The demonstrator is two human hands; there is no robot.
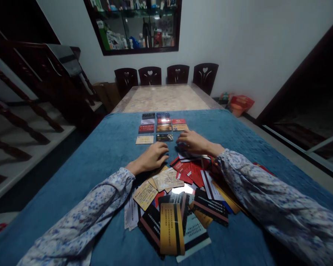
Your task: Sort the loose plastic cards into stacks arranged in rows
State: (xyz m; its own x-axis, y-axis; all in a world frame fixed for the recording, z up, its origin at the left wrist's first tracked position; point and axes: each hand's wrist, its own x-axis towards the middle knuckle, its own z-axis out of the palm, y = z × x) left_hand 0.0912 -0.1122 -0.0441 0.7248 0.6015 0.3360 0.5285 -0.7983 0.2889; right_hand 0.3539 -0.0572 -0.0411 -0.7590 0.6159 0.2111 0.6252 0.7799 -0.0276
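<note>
My left hand (153,156) hovers or rests at the far side of a loose pile of cards. Its fingers are bent, with a gap between thumb and fingers, and nothing shows in them. My right hand (195,142) is to the right of a black card (164,137), fingers curved down and slightly apart; no held card is visible. Under its palm and wrist lie a white card (184,157) and several red cards (192,171). Nearer me the pile has cream cards (170,178), a gold card (172,229) and black striped cards (211,207).
Beyond my hands, cards stand in neat rows, among them a cream card (144,140) and a dark red stack (146,128). A blue cloth (100,155) covers the near table; the far end (169,96) is bare stone-patterned top. Dark chairs (150,75) line the far edge.
</note>
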